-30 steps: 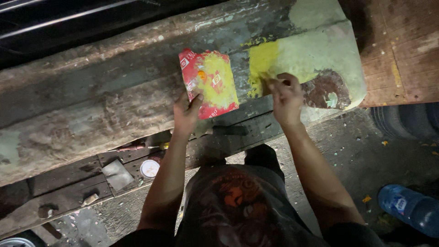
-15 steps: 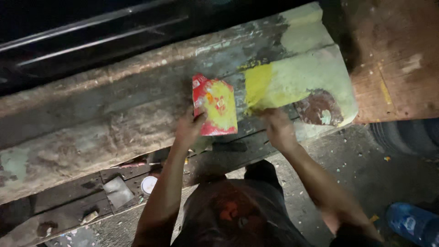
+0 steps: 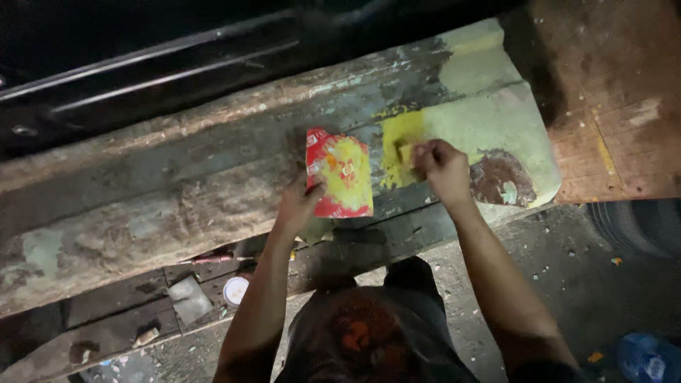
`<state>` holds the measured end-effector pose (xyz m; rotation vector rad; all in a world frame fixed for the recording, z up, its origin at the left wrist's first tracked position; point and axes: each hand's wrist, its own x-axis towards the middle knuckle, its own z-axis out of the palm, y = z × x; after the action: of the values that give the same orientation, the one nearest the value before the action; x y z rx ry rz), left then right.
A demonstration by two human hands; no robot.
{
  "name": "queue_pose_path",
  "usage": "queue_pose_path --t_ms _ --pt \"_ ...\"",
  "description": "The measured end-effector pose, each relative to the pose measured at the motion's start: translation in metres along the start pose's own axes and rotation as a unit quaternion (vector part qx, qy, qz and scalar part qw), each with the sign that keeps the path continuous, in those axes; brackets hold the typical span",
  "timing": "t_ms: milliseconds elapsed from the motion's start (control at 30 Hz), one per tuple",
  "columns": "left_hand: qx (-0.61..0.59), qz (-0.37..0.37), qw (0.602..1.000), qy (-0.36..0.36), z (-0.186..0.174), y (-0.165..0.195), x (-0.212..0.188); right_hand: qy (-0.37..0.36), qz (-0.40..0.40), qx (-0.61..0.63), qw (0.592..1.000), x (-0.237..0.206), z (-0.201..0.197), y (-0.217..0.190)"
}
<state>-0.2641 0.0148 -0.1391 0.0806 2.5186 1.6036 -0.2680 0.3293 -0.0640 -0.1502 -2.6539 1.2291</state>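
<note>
With the left hand (image 3: 298, 206) pinching the red-and-yellow card (image 3: 339, 174) at its seven o'clock corner, the right hand (image 3: 443, 167), closed on something small at three o'clock, may smear yellow putty (image 3: 397, 142) unevenly.

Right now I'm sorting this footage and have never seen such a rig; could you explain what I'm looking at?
The single picture comes from a camera worn on a person's head, looking down at their own two bare arms. The left hand holds a red and yellow packet against a long, worn, paint-stained panel. The right hand presses something small, too dim to identify, on a yellow patch of that panel. Below the panel, on dark planks, lie a small round white lid and a flat grey piece.
</note>
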Motion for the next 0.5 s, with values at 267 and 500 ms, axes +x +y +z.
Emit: queue_pose_path --t_ms 267,500 --pt "-0.080 0.019 0.997 -0.008 0.000 -0.001 -0.006 -0.073 -0.270 -0.288 0.916 -0.039 0.009 -0.031" --pt "-0.060 -0.003 0.998 0.002 -0.001 -0.002 -0.010 -0.045 -0.182 -0.221 0.957 -0.066 -0.001 -0.013"
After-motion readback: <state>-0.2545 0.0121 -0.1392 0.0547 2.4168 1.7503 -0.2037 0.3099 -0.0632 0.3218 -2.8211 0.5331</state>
